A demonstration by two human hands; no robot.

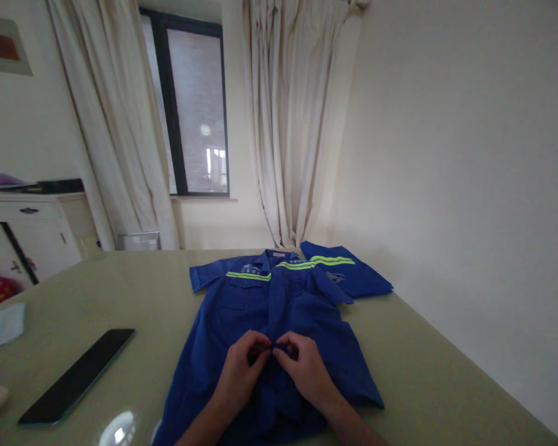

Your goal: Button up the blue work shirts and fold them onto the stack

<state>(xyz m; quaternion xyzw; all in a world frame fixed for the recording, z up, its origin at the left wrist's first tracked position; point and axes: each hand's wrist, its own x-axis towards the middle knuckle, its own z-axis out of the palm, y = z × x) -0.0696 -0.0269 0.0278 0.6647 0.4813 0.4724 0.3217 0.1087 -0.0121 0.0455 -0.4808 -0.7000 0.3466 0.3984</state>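
We have the shirt point(232, 310) lying flat and face up on the table point(446, 384), collar away from us, hem at our edge. Our left hand point(240, 373) and right hand point(307, 371) meet at its front opening, low on the chest. Each has its fingers curled tight, pinching 1 edge of the cloth, and the 2 thumbs almost touch. It looks to us like a fastening on the front strip, though any button is hidden under our fingers. To do it well, we judge that both edges should sit level, the upper edge held taut over the lower and the cloth below smooth, so no pucker forms. The yellow stripe point(248, 275) across the chest gives a fair check of alignment. A folded shirt point(353, 279) lies just beside the sleeve on the right, and a phone point(77, 378) lies well apart on the left.
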